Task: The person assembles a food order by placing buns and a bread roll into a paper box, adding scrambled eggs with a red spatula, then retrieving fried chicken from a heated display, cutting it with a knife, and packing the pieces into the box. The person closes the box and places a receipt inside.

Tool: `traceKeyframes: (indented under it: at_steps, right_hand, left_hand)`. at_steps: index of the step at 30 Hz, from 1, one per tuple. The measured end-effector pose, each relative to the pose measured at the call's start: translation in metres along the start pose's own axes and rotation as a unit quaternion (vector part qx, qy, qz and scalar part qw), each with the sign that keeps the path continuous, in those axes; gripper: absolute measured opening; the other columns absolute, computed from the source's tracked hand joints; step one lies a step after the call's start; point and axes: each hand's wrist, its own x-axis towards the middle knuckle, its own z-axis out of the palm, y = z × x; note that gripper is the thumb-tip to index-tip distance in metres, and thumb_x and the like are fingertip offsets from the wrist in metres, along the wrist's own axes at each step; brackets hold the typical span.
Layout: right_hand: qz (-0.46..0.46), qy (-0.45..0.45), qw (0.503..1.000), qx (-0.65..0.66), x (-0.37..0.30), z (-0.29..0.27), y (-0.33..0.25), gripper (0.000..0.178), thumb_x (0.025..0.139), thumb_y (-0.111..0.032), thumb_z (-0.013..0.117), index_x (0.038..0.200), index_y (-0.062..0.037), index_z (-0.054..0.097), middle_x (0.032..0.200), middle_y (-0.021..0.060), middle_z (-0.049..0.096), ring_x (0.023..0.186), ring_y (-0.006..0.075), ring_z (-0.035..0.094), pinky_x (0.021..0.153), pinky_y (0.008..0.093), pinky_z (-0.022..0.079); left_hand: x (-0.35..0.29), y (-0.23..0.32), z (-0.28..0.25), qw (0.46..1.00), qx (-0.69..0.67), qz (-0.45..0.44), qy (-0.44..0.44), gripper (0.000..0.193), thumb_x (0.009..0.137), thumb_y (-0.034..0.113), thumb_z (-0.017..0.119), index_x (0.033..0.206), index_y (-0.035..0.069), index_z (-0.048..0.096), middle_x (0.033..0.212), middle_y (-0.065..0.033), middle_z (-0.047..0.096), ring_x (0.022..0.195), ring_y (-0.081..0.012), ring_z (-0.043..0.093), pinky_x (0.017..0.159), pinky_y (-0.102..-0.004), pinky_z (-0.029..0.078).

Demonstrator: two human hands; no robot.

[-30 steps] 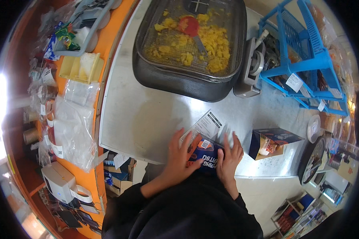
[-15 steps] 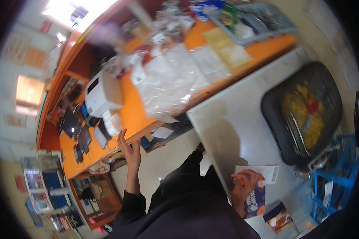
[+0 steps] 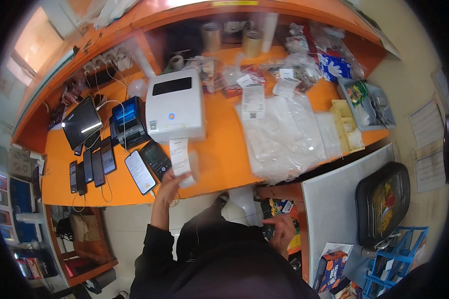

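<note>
At the orange counter's front edge, my left hand (image 3: 167, 190) has its fingers closed on a white printed receipt (image 3: 178, 152). The strip hangs from the front of a white label printer (image 3: 175, 107), and its lower end curls. My right hand (image 3: 281, 232) is in the air left of the grey metal table, fingers loosely bent and apart, with nothing in it. Just left of the receipt lie a dark-screened phone (image 3: 156, 158) and a phone with a lit white screen (image 3: 140, 172).
Several phones (image 3: 98, 168) with cables, a tablet (image 3: 82, 123) and a card terminal (image 3: 129, 124) crowd the counter's left. Clear plastic bags (image 3: 283, 142) and a grey bin (image 3: 370, 107) are to the right. A black pan of yellow food (image 3: 384, 204) stands on the metal table (image 3: 329, 199).
My view has swung left toward the counter. My left hand has gone from empty air to the receipt and closed on it. My right hand has come away from over the metal table.
</note>
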Motion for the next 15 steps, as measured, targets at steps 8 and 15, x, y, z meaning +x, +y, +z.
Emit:
traceKeyframes:
  at_steps: [8,15]
  right_hand:
    - [0.073,-0.152,0.985,0.033,0.054,0.120,-0.058,0.021,0.086,0.002,0.056,0.106,-0.0011,0.063,0.083,0.0119,0.066,0.076,0.0206,0.063,0.070,0.0294,0.047]
    - [0.128,-0.179,0.973,0.073,0.078,0.172,-0.054,0.027,0.083,-0.003,0.063,0.110,-0.0019,0.062,0.092,0.0132,0.066,0.083,0.0222,0.064,0.073,0.0305,0.049]
  left_hand:
    - [-0.056,0.020,0.021,0.996,0.052,0.007,-0.078,0.037,0.079,0.000,0.069,0.113,0.000,0.058,0.109,-0.0100,0.066,0.096,-0.0152,0.064,0.086,-0.0316,0.051]
    - [-0.055,0.023,0.004,0.993,0.038,-0.006,-0.113,0.037,0.078,0.002,0.071,0.112,0.001,0.056,0.105,-0.0082,0.066,0.095,-0.0155,0.063,0.085,-0.0314,0.051]
